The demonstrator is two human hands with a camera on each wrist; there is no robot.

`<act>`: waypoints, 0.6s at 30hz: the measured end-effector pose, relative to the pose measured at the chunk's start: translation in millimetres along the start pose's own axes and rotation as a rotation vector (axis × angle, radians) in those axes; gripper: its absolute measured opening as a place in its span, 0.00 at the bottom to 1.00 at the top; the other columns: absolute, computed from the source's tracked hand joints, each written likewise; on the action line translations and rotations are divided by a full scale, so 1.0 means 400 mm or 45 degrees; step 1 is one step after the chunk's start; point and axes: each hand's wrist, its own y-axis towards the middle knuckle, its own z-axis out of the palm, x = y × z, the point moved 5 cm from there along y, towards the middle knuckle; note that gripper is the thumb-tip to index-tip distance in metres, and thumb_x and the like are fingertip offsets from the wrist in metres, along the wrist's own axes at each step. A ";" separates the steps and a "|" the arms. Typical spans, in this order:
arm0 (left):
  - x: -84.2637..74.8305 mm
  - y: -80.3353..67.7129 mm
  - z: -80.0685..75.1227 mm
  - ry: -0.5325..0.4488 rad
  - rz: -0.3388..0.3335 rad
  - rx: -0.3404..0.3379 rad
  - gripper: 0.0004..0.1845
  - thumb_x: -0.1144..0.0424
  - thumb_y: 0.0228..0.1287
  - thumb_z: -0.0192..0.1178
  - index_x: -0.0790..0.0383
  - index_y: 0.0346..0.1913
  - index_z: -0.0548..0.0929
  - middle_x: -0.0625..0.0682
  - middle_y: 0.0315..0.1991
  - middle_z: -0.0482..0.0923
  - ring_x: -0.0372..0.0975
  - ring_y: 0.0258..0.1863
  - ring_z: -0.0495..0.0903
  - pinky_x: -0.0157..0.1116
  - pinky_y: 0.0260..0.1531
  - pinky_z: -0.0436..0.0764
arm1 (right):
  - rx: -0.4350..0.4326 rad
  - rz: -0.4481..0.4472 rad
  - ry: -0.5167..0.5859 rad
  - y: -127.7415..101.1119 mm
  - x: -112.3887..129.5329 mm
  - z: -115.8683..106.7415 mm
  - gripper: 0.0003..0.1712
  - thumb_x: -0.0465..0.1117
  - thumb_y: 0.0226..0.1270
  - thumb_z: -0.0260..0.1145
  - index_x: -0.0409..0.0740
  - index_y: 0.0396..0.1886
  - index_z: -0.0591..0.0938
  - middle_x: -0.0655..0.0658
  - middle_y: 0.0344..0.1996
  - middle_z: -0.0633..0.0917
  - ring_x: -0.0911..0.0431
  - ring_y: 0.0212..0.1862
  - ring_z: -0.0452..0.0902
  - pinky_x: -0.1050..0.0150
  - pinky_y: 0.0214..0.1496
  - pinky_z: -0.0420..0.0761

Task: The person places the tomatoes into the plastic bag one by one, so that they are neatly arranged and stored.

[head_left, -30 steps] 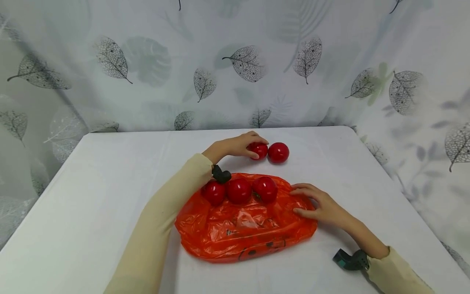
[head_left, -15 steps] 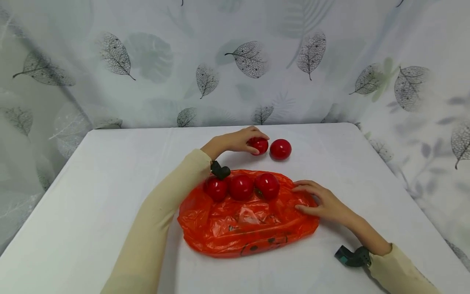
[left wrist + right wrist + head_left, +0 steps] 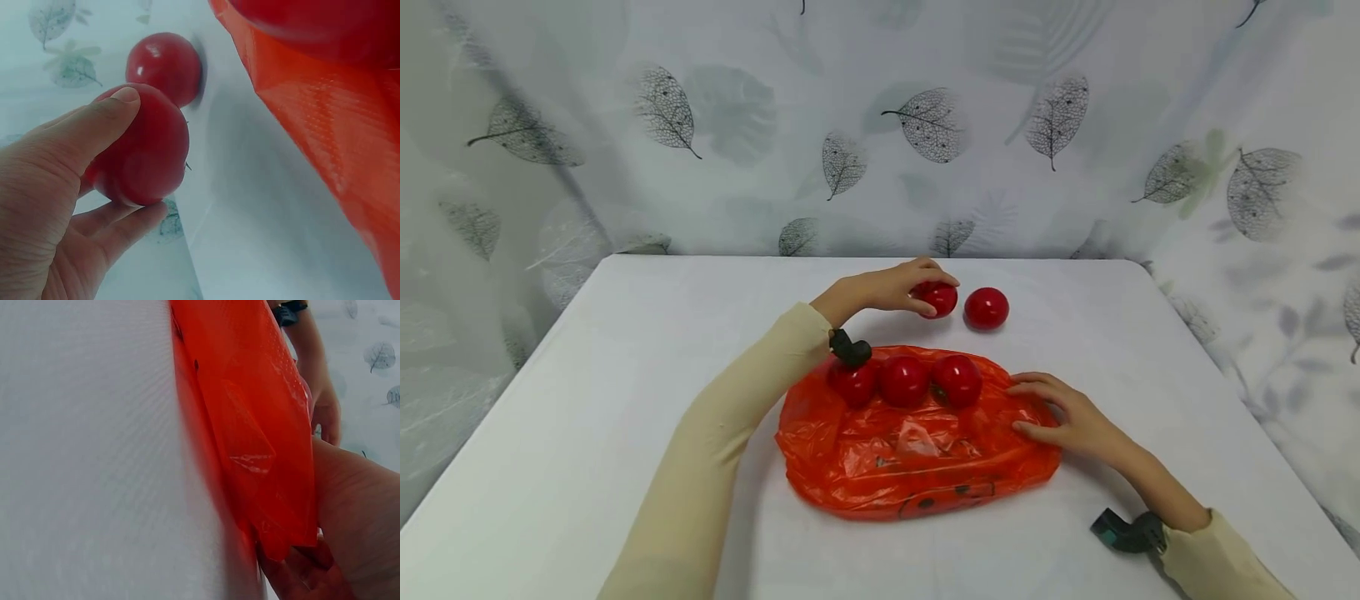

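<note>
Both arms wear long, close-fitting cream sleeves (image 3: 730,442) ending at the wrists, the left hand (image 3: 887,289) and right hand (image 3: 1071,417) are bare, and each wrist carries a small dark camera mount, black on the left (image 3: 850,348) and black with teal on the right (image 3: 1127,533).

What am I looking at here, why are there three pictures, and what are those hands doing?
A person wears three cameras: one on the head and one on each wrist. The head view looks down at a white table. The left hand grips a red tomato; the left wrist view shows that grip close up. Another tomato lies just beside it. Three more tomatoes sit in a row on an orange plastic bag. The right hand rests on the bag's edge, fingers fairly straight; the right wrist view shows the bag from alongside.
</note>
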 end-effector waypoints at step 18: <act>-0.046 -0.075 -0.013 0.006 0.064 -0.050 0.30 0.61 0.66 0.64 0.56 0.69 0.69 0.57 0.66 0.63 0.45 0.63 0.66 0.32 0.57 0.75 | -0.019 -0.018 0.019 0.001 0.007 0.003 0.25 0.36 0.54 0.76 0.47 0.54 0.82 0.43 0.57 0.79 0.67 0.60 0.67 0.78 0.58 0.66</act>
